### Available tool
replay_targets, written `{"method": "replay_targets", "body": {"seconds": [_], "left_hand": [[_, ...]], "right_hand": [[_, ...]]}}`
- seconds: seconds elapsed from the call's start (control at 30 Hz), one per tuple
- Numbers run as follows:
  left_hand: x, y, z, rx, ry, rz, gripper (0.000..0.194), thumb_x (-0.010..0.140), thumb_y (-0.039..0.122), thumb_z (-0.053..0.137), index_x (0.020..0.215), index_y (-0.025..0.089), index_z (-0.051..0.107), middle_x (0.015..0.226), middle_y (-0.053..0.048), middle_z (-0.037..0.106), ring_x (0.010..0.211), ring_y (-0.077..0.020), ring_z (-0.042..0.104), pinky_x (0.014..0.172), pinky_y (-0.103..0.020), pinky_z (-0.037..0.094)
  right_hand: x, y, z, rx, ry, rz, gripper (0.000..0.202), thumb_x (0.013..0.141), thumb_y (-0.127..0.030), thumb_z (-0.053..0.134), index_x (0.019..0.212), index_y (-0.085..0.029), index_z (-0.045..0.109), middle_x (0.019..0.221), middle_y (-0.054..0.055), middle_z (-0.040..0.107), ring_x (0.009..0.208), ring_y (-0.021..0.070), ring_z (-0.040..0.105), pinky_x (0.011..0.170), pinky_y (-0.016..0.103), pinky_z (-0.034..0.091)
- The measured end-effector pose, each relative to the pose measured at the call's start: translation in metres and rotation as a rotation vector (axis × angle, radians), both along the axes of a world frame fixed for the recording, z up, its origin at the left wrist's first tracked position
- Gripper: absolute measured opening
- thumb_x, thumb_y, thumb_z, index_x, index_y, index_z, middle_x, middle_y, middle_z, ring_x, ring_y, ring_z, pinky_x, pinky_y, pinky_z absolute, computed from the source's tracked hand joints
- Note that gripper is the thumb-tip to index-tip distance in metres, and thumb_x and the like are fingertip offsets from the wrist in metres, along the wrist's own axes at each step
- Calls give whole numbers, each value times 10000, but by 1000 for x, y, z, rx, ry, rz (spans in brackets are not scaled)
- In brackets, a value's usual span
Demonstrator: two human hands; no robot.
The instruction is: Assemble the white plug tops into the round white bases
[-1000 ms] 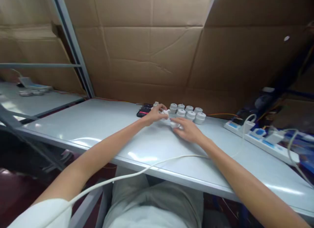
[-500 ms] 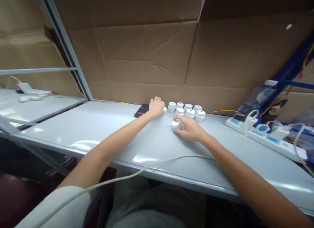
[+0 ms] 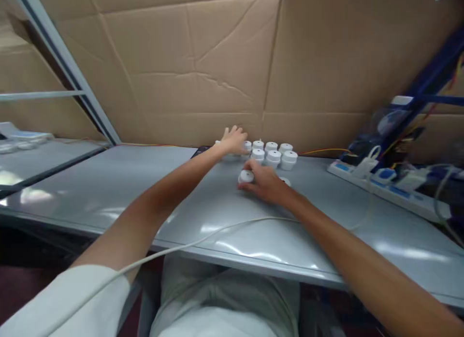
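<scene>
My right hand [image 3: 266, 183] has its thumb and fingers closed round a small white round device [image 3: 247, 176], upright at the tabletop. Behind that hand, partly hidden by it, another white device [image 3: 285, 181] shows. My left hand [image 3: 235, 139] reaches to the back of the table with its fingers spread, palm down. It is over the left end of a group of similar white round devices [image 3: 273, 158], which stand in two rows, each with a small dark hole on top. White parts below the left hand are half covered. A dark phone [image 3: 199, 151] lies left of it, mostly behind my forearm.
A cardboard wall [image 3: 203, 95] closes off the back of the grey table [image 3: 145, 182]. At right lies a white power strip [image 3: 384, 187] with plugged-in adapters. A white cable [image 3: 232, 227] crosses the front over my left arm. A metal frame post [image 3: 68, 71] stands at left.
The view has tilted down and shifted. My right hand has moved left with the white device, and another device now shows behind it. My left hand has moved right, away from the phone.
</scene>
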State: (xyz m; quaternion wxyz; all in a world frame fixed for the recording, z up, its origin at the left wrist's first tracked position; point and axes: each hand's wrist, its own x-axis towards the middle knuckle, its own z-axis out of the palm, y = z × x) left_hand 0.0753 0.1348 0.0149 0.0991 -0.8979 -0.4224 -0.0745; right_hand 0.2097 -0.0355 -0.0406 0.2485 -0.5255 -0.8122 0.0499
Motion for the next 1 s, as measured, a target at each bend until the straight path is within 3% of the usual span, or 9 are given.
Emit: {"method": "replay_targets", "body": {"seconds": [0.23, 0.33, 0.43, 0.57, 0.63, 0.77, 0.87, 0.93, 1.0], "left_hand": [[-11, -18, -3, -54, -237, 6, 564, 781, 348, 788, 1262, 125, 597, 1236, -185, 694, 1279, -402, 599, 1149, -513, 415], [-34, -51, -3, -197, -411, -94, 590, 768, 343, 796, 1265, 177, 526, 1090, -92, 691, 1041, -319, 684, 976, -398, 495], [-53, -91, -7, -271, -424, -274, 477, 778, 332, 776, 1158, 190, 524, 1137, -100, 653, 1029, -287, 665, 909, -355, 497], [-64, -131, -16, -274, -604, -408, 445, 835, 364, 747, 1186, 202, 527, 1125, -86, 643, 1023, -267, 656, 894, -346, 497], [-64, -141, -17, -189, -730, -385, 475, 872, 445, 745, 1220, 204, 532, 1141, -96, 653, 1049, -282, 658, 963, -376, 487], [-57, -148, -12, -154, -813, -343, 343, 899, 485, 737, 1037, 215, 577, 986, -81, 655, 1015, -289, 672, 1013, -401, 463], [-53, -142, -7, -342, -1068, -219, 360, 945, 539, 666, 871, 226, 505, 744, -11, 536, 708, -183, 586, 744, -317, 474], [-54, -132, -5, -650, -1266, -99, 440, 1007, 605, 530, 792, 230, 452, 632, 25, 415, 525, -116, 405, 546, -264, 349], [-60, -119, -4, -998, -1371, -3, 473, 1019, 619, 482, 756, 227, 449, 578, 47, 350, 453, -83, 265, 463, -244, 213]], "right_hand": [[8, 1, 6, -6, -140, -52, 264, 913, -423, 729, 1046, -224, 618, 1085, 125, 752, 1039, 346, 676, 894, 433, 465], [13, 3, 11, 89, 32, -101, 294, 949, -493, 684, 1033, -216, 634, 1097, 130, 759, 1020, 330, 685, 892, 424, 477], [5, 1, 16, 143, 270, -107, 384, 985, -550, 621, 1139, -198, 625, 1090, 118, 756, 932, 276, 691, 830, 380, 489], [-14, -5, 24, 153, 467, -74, 484, 972, -682, 570, 829, -221, 605, 802, 50, 677, 741, 209, 606, 714, 341, 453], [-22, -8, 27, 45, 683, -97, 607, 967, -776, 502, 685, -240, 521, 644, 21, 578, 648, 187, 552, 640, 328, 432], [-31, -15, 28, -311, 1047, -84, 659, 946, -863, 452, 717, -248, 516, 571, -9, 499, 519, 162, 455, 498, 306, 362], [-30, -18, 28, -13, 908, -54, 543, 935, -778, 595, 841, -244, 621, 716, 33, 601, 659, 214, 575, 611, 362, 496], [-27, -18, 28, 308, 642, 18, 358, 956, -621, 673, 964, -264, 700, 954, 94, 701, 946, 293, 674, 872, 467, 568], [-21, -16, 27, 483, 390, 102, 170, 1003, -426, 641, 1065, -301, 739, 1212, 115, 713, 1213, 330, 644, 1089, 542, 501]]}}
